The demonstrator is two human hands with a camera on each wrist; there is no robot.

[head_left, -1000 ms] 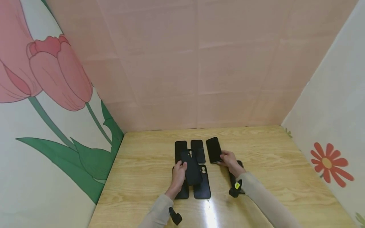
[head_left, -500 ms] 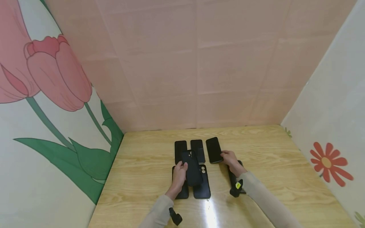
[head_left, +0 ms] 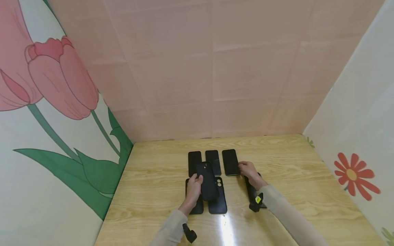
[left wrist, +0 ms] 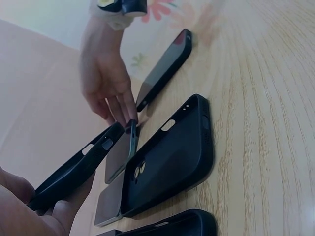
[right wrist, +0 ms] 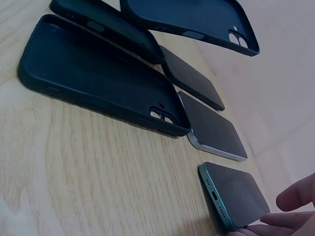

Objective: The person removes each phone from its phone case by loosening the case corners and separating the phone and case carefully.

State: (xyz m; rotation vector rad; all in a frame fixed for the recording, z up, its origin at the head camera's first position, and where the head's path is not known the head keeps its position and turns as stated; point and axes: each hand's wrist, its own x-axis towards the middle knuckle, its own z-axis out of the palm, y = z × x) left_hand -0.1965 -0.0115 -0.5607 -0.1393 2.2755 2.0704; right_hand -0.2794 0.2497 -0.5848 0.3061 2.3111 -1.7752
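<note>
Over the table (head_left: 144, 191), case (head_left: 208, 185) in the grip of the left hand (head_left: 193, 188); relaxed right hand (head_left: 249, 172) against a phone (head_left: 230, 162) (straighter now).

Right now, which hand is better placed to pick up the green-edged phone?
Probably the right hand: it is at the edge of the green-edged phone, with no case in its way. The left hand has its grip on a black case.

right wrist view: right hand (right wrist: 300, 216) cut off | head view: 1 phone (head_left: 250, 191) partly hidden
</note>
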